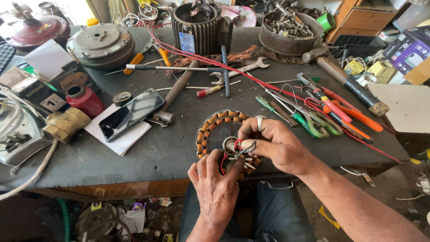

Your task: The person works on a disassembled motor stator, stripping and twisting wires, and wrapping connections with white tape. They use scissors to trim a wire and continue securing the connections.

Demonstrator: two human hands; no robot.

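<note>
Under my right hand the stator ring shows copper-orange coils banded with dark gaps. Red and black wires cross it. The tabletop is dull black; the scissors have green handles, the pliers orange.

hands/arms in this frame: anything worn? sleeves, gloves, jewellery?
Both are bare: no gloves, and no sleeves on the forearms in view. The right hand wears a broad silver-coloured ring on one finger. The left hand shows no ring, watch or band.
</note>
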